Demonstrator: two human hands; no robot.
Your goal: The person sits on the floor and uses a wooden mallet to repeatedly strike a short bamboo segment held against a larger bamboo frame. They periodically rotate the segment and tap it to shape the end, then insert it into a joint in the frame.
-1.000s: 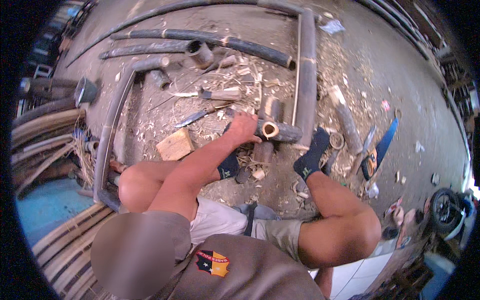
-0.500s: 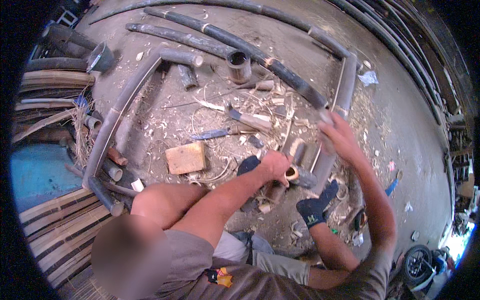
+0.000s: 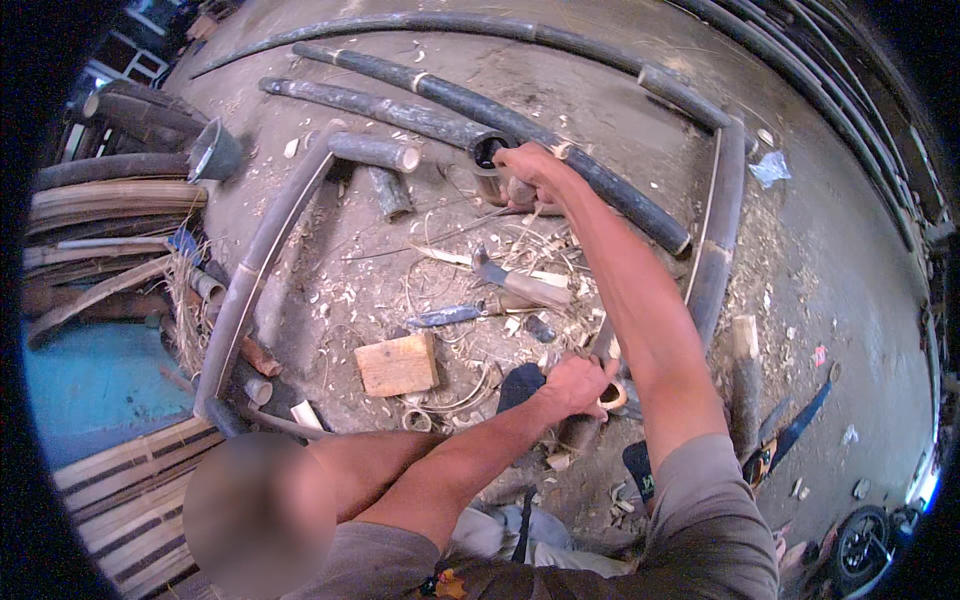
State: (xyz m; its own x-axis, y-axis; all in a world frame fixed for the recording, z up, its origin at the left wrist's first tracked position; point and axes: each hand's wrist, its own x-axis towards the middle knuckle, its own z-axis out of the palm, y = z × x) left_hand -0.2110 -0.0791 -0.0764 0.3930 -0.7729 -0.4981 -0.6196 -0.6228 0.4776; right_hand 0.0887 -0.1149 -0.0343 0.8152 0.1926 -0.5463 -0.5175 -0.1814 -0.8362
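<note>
My left hand (image 3: 580,385) is closed round a bamboo piece whose pale, hollow cut end (image 3: 612,396) shows beside the fingers. Part of that piece is hidden by my right arm. Stretched far forward, my right hand (image 3: 538,172) is closed at the rim of an upright short bamboo tube (image 3: 490,150) with a dark hollow. A rounded brownish end (image 3: 521,190) shows under its fingers; its kind is unclear. Between my hands lie a wooden-handled tool with a dark head (image 3: 525,285) and a blue-wrapped tool (image 3: 445,316). To their left rests a wooden block (image 3: 397,365).
Bent bamboo frame pieces stand at left (image 3: 262,245) and right (image 3: 720,225). Long dark bamboo poles (image 3: 450,92) cross the far floor. A bucket (image 3: 214,152) and a slatted bamboo stack (image 3: 140,490) are at left. A saw (image 3: 808,412) lies at right amid shavings.
My right hand has moved forward and left, from the right frame piece to the short bamboo tube. My left hand stays on the bamboo piece. The view has shifted slightly.
</note>
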